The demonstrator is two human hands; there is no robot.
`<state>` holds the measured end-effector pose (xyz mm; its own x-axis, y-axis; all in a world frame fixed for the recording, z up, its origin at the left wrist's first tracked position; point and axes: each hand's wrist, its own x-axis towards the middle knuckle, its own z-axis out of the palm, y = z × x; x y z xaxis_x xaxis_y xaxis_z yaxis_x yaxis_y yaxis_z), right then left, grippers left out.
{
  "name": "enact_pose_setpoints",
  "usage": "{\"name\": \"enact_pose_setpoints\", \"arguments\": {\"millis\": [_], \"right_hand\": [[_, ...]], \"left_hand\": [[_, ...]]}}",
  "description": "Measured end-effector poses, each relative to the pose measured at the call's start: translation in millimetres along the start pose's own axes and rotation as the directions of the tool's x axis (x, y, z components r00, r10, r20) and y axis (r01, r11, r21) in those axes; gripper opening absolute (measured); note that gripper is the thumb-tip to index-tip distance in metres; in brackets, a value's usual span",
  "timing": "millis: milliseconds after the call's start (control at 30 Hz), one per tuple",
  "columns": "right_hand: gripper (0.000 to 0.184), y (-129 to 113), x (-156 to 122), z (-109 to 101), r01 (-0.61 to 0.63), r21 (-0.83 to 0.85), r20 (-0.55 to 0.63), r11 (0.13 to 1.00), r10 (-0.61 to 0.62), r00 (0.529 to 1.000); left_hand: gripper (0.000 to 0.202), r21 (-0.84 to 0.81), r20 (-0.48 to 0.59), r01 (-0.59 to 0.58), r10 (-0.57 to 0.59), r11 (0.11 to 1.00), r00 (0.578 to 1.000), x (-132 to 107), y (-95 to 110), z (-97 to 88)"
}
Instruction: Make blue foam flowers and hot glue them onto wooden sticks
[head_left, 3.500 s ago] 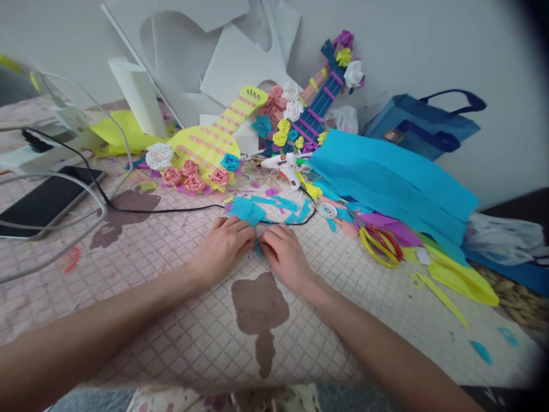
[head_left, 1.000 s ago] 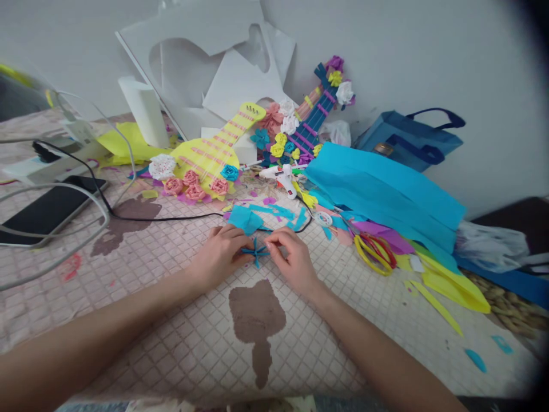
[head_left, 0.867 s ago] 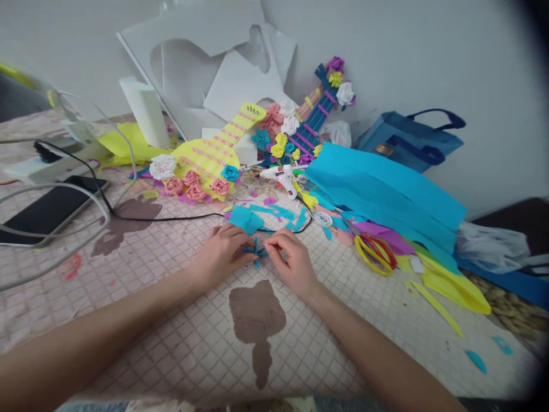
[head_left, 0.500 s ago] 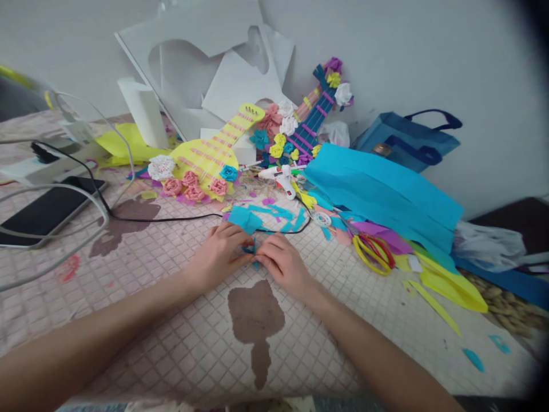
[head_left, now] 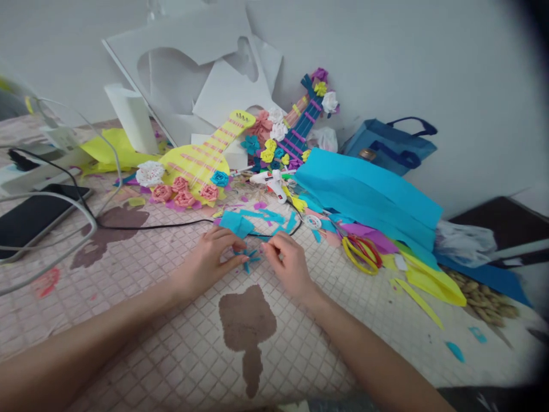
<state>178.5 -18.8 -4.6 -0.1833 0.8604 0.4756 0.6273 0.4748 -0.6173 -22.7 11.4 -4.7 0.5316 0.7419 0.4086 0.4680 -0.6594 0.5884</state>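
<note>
A small blue paper piece with several narrow strips spreading out like a star [head_left: 249, 261] is pinched between the thumb and fingers of my left hand [head_left: 212, 254]. Just to its right is my right hand [head_left: 288, 264], fingers curled in and a small gap between it and the strips; whether anything tiny is in its fingertips I cannot make out. Right behind my left hand lies a folded blue paper piece [head_left: 235, 222], with cut blue strips [head_left: 272, 216] beyond it.
Behind stand a yellow paper guitar [head_left: 195, 163] with paper flowers and a dark blue one [head_left: 302, 127]. A glue gun [head_left: 274, 182] trails a black cord across the table. Scissors [head_left: 361, 254] and blue sheets [head_left: 369, 189] lie right; a phone [head_left: 38, 216] lies left.
My right hand has come away from the blue paper piece, opening a gap between the hands. The strips now show spread out. The view has shifted slightly to the right.
</note>
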Motion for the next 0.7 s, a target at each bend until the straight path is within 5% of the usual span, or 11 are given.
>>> {"name": "enact_pose_setpoints", "arguments": {"millis": [100, 267, 433, 700], "right_hand": [[0.008, 1.7, 3.3, -2.1, 0.003, 0.063, -0.007, 0.998, -0.002, 1.000], [0.015, -3.1, 3.1, -4.5, 0.043, 0.072, 0.035, 0.997, -0.045, 0.998], [0.017, 14.8, 9.2, -13.4, 0.003, -0.157, -0.012, 0.988, -0.005, 1.000], [0.015, 87.2, 20.5, -87.8, -0.235, -0.492, -0.121, 0.838, 0.202, 0.972]], "left_hand": [[0.011, -0.007, -0.038, -0.018, 0.017, 1.000, 0.999, 0.6, 1.3, -1.4], [0.012, -0.020, -0.040, -0.081, 0.080, 0.997, 0.996, 0.9, 6.9, -4.9], [0.024, 0.027, 0.040, -0.046, 0.045, 0.999, 0.998, -0.9, 10.0, -9.6], [0.037, 0.018, -0.030, 0.032, -0.031, 0.999, 0.999, 0.2, 10.1, -10.8]]}}
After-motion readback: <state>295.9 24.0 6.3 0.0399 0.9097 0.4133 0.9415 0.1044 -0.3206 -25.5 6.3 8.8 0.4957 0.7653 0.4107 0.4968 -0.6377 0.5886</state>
